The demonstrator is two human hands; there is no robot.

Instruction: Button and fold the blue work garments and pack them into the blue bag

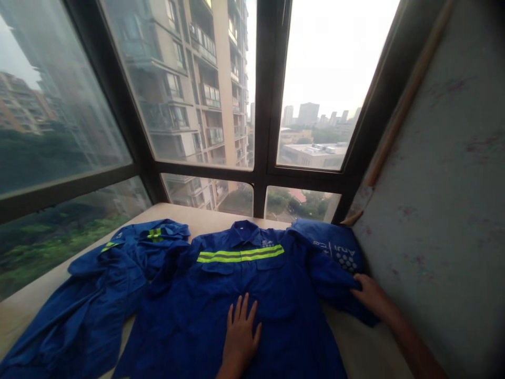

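Observation:
A blue work shirt [244,295] with a yellow-green reflective band across the chest lies front up and spread flat on a pale surface [189,213] by the window. My left hand [240,331] rests flat on its lower front, fingers apart. My right hand [369,295] is at the shirt's right sleeve [335,287], fingers curled on the cloth at the sleeve's edge.
A second blue garment [98,284] with reflective strips lies crumpled to the left. A folded blue piece with white print [335,245] sits at the back right corner. Dark-framed windows [264,105] rise behind; a grey wall [445,210] closes the right side.

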